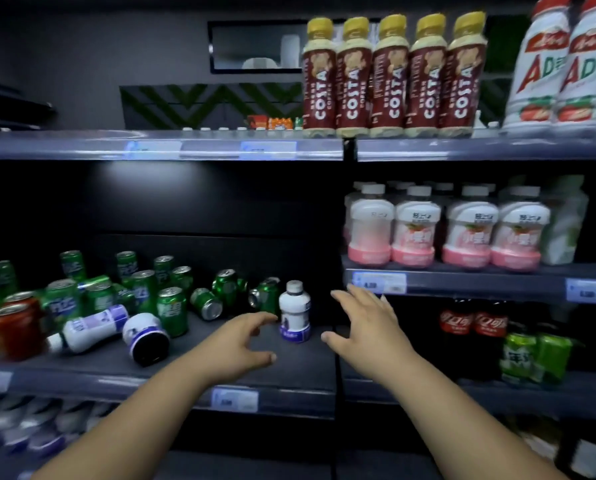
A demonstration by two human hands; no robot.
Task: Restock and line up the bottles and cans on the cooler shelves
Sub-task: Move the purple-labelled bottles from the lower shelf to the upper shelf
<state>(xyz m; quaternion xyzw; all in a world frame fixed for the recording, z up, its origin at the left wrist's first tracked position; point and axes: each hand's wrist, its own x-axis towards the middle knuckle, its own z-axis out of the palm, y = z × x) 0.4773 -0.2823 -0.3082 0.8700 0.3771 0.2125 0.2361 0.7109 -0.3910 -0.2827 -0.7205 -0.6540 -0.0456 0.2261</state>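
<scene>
Both hands empty, fingers spread, over the cooler shelf (220,375). Left hand (239,344) curled open, just left of the upright white bottle with purple label (294,311); right hand (362,325) splayed, to the right of it, not touching. Bottle standing between the two hands, near the right end of the shelf. Likely small rigid plastic, full, so moderate weight, stiff walls, no crush risk; possibly slick from cooler condensation, cannot tell. Best grip probably around the waist above the label band, thumb opposite fingers; cap grip too narrow for sliding. Further left of the left hand: two more white bottles on their sides (92,327), round, will roll; grab mid-body and stand up. Behind, green cans (172,310), several tipped; thin walls, dent easily, take by the sidewall, light squeeze. Red cans (18,327) at far left.
</scene>
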